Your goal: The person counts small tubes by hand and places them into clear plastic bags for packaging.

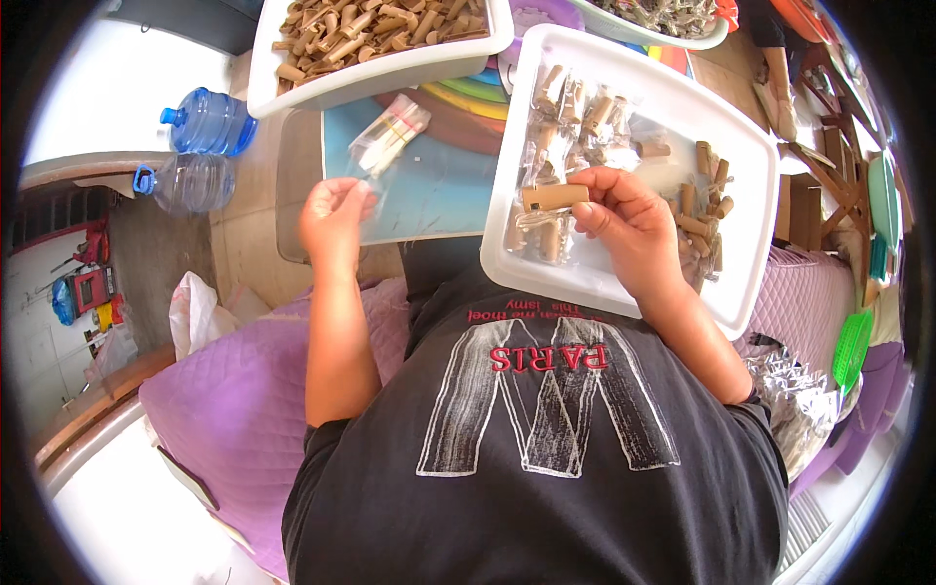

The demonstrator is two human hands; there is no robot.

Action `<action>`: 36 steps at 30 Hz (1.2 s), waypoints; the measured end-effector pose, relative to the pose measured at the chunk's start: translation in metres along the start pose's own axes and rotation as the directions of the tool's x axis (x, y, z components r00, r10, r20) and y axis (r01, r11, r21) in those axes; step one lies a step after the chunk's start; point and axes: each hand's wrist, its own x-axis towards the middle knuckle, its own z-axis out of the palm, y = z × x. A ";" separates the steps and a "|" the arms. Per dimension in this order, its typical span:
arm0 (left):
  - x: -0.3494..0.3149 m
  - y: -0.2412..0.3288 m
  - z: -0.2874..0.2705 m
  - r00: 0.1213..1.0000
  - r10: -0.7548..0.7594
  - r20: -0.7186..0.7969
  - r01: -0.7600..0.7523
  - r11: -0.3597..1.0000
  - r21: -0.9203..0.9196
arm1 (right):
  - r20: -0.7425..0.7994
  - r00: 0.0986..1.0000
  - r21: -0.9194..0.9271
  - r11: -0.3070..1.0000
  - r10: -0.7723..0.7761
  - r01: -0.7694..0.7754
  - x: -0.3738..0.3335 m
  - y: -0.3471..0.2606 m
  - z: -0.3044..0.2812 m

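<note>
My right hand (pixel 629 219) pinches a short brown tube (pixel 556 198) with a small dark notch near its left end, above the white tray (pixel 759 195). My left hand (pixel 336 214) is closed, thumb against fingers, on the edge of a clear plastic bag (pixel 378 200) over the blue table top. Just beyond it lies a clear packet of pale sticks (pixel 392 136). In the tray, brown tubes in clear bags (pixel 604 112) fill the left side. Loose-looking brown tubes (pixel 694 226) are heaped on the right.
A white bin (pixel 380 54) heaped with brown pieces stands at the far left of the table (pixel 448 205). A bowl of shiny packets (pixel 673 19) is at the back. Two blue-tinted water bottles (pixel 210 122) stand on the left; a green basket (pixel 853 351) is at right.
</note>
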 end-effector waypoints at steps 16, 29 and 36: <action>-0.075 0.058 0.049 0.830 -0.111 0.547 0.238 0.957 -0.167 | 0.143 0.759 -0.695 0.481 -0.636 0.534 0.004 -0.021 0.008; -0.082 0.072 0.071 0.657 -0.171 0.734 0.331 0.940 -0.078 | 0.196 0.953 -0.583 0.755 -0.229 0.302 0.008 -0.021 -0.004; -0.084 0.065 0.080 0.653 -0.100 0.751 0.324 0.933 -0.157 | 0.135 0.980 -0.512 0.836 -0.149 0.198 0.010 -0.018 0.002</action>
